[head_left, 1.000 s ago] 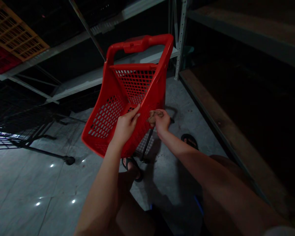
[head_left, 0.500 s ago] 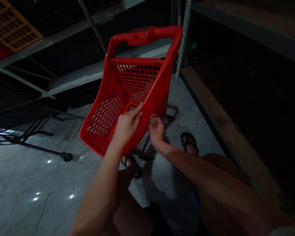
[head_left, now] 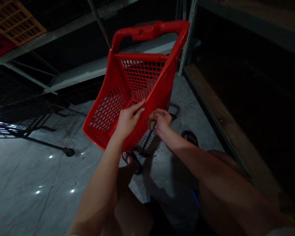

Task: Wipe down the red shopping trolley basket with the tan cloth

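A red plastic shopping basket [head_left: 127, 88] with perforated walls and a thick handle is tilted in front of me. My left hand [head_left: 128, 119] grips its near rim, fingers curled over the edge. My right hand [head_left: 161, 120] is closed on a small brownish wad, perhaps a cloth [head_left: 151, 118], pressed against the basket's outer right side. Below the basket a black metal frame [head_left: 149, 137] shows. My sandalled feet [head_left: 132, 160] rest on the floor beneath.
Metal shelving [head_left: 71, 75] runs along the back, with an orange crate [head_left: 14, 23] on it at the upper left. A dark wire cart [head_left: 22, 124] stands at the left. A wooden shelf edge [head_left: 211, 108] runs along the right. The floor is grey tile.
The basket has risen and shifted slightly right. My right hand dipped lower against the basket's side half a second ago and has come back up with the wad.
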Tool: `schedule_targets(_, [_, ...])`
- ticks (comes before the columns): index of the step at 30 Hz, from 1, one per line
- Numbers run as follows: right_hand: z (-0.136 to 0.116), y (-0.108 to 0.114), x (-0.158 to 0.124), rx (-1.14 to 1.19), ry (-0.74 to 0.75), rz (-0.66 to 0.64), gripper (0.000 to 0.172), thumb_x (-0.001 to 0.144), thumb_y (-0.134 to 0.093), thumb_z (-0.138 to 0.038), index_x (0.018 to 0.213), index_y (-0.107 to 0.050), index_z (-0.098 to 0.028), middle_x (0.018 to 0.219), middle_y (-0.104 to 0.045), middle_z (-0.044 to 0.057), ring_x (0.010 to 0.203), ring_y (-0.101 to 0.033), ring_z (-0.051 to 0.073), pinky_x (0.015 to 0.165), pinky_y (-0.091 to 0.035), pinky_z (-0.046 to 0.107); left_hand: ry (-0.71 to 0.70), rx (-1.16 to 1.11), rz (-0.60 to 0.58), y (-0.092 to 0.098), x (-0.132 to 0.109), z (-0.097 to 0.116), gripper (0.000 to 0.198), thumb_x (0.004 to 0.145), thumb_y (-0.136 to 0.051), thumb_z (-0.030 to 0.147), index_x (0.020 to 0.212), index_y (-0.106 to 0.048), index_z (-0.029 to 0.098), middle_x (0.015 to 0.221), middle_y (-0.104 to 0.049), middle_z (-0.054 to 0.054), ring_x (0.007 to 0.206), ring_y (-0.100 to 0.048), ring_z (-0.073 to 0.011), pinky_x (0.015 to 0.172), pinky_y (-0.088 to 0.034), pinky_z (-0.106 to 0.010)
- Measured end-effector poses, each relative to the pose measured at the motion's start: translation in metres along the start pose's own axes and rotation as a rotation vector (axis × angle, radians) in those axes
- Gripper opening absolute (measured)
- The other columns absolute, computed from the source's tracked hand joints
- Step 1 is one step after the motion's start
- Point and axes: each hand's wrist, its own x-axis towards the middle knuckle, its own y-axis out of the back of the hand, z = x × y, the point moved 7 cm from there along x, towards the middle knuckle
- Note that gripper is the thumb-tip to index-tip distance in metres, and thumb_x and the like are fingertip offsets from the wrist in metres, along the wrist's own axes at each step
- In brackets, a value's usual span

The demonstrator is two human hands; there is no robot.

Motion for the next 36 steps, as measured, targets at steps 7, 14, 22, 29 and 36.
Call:
schedule_targets(7, [-0.040, 0.001, 0.036, -0.083, 0.265, 0.151, 0.025, 0.080, -0.061, -0.021, 0.104, -0.064, -0.019, 0.106, -0.073, 0.008, 0.095, -0.071, 0.018, 0.088, -0.058, 0.033, 0.002, 0.011, 0.004, 0.001, -0.001, 0.004, 0.039, 0.102, -0.067, 0.019, 0.139, -0.073, 0.029, 0.138, -0.074, 0.001, 0.129, -0.073, -0.0224, 0.117, -0.057, -0.040])
schedule_targets(14, [0.004, -0.007, -0.114, -0.302, 0.230, -0.265, 0.019, 0.077, -0.063, -0.024, 0.095, -0.068, -0.024, 0.102, -0.074, 0.004, 0.098, -0.070, 0.021, 0.095, -0.057, 0.036, 0.015, 0.021, 0.022, 0.000, 0.002, 0.004, 0.038, 0.101, -0.067, 0.017, 0.137, -0.074, 0.029, 0.136, -0.075, 0.001, 0.126, -0.074, -0.0224, 0.114, -0.059, -0.040])
schedule_targets(22, [0.006, -0.011, -0.131, -0.165, 0.025, -0.364, 0.017, 0.077, -0.072, -0.032, 0.091, -0.071, -0.023, 0.089, -0.077, 0.001, 0.080, -0.071, 0.019, 0.075, -0.058, 0.030, 0.028, -0.007, -0.008, 0.000, -0.001, -0.002, 0.037, 0.103, -0.067, 0.022, 0.139, -0.073, 0.028, 0.138, -0.074, 0.000, 0.132, -0.071, -0.0230, 0.118, -0.056, -0.041])
schedule_targets(29, [-0.054, -0.002, -0.021, -0.199, 0.348, -0.003, 0.017, 0.081, -0.064, -0.024, 0.098, -0.068, -0.021, 0.104, -0.070, 0.005, 0.100, -0.067, 0.019, 0.095, -0.057, 0.037, 0.016, -0.077, -0.021, -0.006, 0.001, -0.001, 0.036, 0.103, -0.067, 0.021, 0.138, -0.074, 0.028, 0.138, -0.075, 0.000, 0.130, -0.072, -0.0220, 0.117, -0.056, -0.040])
schedule_targets(36, [-0.052, -0.003, -0.065, -0.177, 0.285, -0.115, 0.022, 0.081, -0.068, -0.029, 0.101, -0.064, -0.023, 0.100, -0.073, 0.002, 0.091, -0.068, 0.018, 0.087, -0.057, 0.032, 0.038, -0.071, -0.001, -0.008, 0.003, 0.002, 0.036, 0.103, -0.066, 0.021, 0.136, -0.075, 0.030, 0.136, -0.075, 0.001, 0.128, -0.073, -0.0227, 0.116, -0.058, -0.042])
